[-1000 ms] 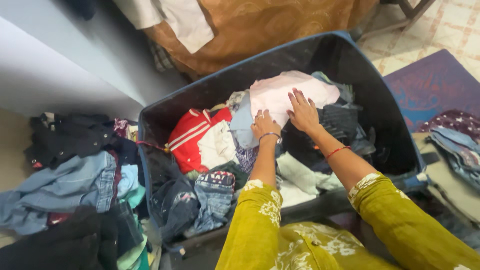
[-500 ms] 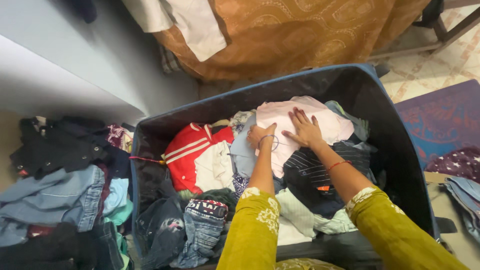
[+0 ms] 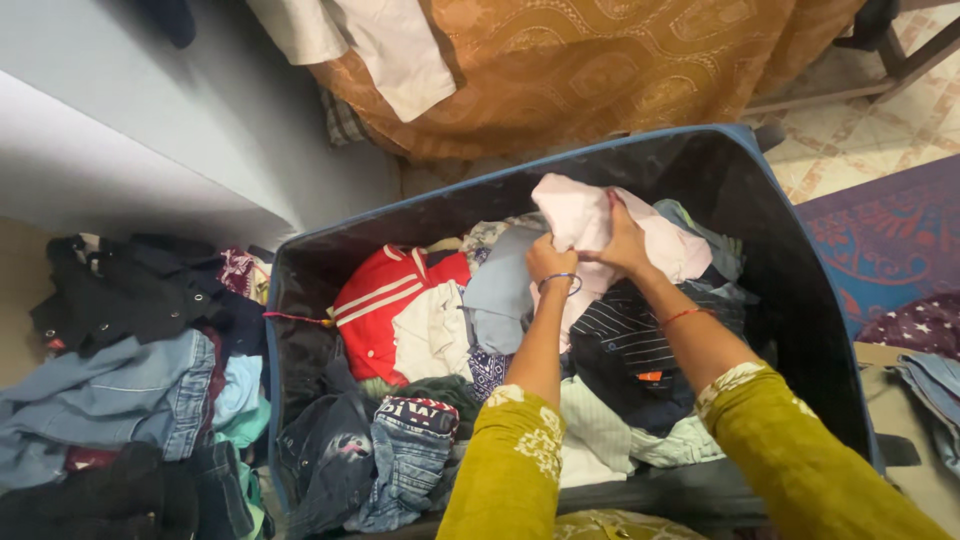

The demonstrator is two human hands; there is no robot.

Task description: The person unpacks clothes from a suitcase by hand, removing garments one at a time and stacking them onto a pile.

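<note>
A large dark-blue fabric bin (image 3: 790,260) stands open and full of clothes. Both my hands reach into its far middle. My left hand (image 3: 549,262) and my right hand (image 3: 622,240) each grip a pale pink garment (image 3: 578,215), bunching it up above the pile. Beneath them lie a grey-blue piece (image 3: 500,290) and a dark striped garment (image 3: 625,345). A red and white striped top (image 3: 385,295) sits at the bin's left, with folded jeans (image 3: 405,460) near the front.
A heap of jeans and dark clothes (image 3: 110,390) lies on the floor left of the bin. An orange patterned bedcover (image 3: 600,70) hangs behind, with a white cloth (image 3: 390,50) over it. A purple mat (image 3: 890,240) and more clothes (image 3: 930,390) lie to the right.
My hands were pressing flat on the pink garment; now they have closed on it and lifted it, bunched, off the pile. The view has tilted closer to the bin.
</note>
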